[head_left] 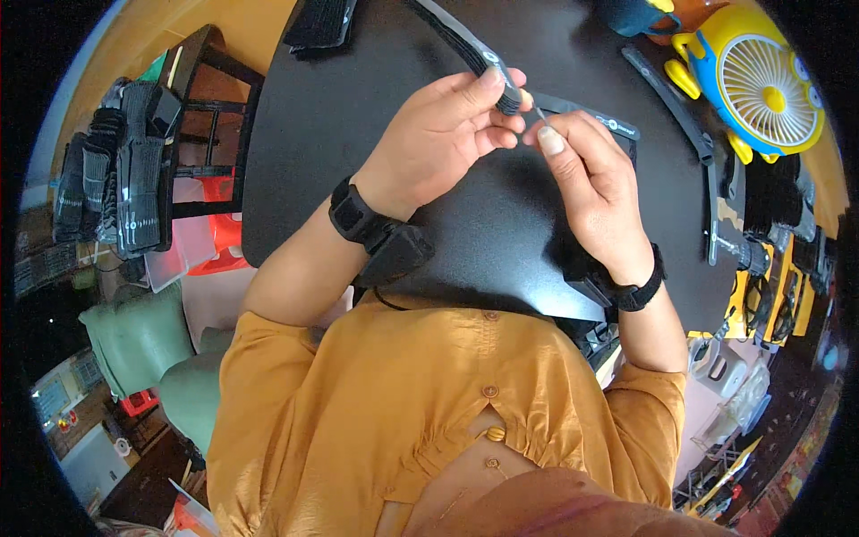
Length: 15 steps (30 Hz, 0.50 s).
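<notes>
My left hand (443,130) is raised over the dark table, its thumb and fingers closed around the end of a black strap (456,38) with a grey printed face. The strap's other end runs away toward the table's far edge. Close beside it, my right hand (586,170) pinches a small, thin, shiny piece (540,113) between thumb and forefinger, right by the strap's end; its kind is too small to tell. Behind the right hand, another black strap (617,125) lies flat on the table, partly hidden by the fingers.
A black bundle (320,25) lies at the table's far left. Along the right side are a long black strap (671,103) and a yellow-and-blue fan (761,85). Stacked black straps (139,179) hang at left near a green chair (134,336). The dark table (358,98) spans the front.
</notes>
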Tool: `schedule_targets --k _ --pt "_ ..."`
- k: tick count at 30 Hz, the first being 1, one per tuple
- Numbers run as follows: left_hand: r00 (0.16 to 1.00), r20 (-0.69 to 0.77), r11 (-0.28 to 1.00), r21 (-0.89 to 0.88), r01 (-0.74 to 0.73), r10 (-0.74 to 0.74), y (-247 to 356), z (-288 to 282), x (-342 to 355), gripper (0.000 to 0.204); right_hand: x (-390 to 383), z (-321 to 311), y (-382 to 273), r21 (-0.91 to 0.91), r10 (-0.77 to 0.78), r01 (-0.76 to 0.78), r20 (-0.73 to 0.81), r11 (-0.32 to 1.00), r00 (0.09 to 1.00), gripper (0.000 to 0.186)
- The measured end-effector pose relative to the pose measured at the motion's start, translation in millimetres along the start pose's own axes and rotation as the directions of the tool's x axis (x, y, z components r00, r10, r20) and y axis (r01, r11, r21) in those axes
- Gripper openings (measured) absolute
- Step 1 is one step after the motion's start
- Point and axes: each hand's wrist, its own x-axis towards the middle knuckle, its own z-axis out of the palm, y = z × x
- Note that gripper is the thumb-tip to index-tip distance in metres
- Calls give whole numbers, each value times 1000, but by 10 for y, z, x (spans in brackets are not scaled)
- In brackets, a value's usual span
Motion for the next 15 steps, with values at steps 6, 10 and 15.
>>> schedule_targets --k 6,10,15 --pt "997 63 999 9 36 -36 8 -28 -16 35 -29 -1 -161 196 296 -331 185 923 937 15" --pt "995 92 1000 9 29 -30 2 -33 -8 35 -47 17 -57 136 153 -174 154 975 976 17" --pt "991 127 999 -9 50 -48 -9 -19 -17 35 -55 11 -65 193 225 -254 160 948 961 18"
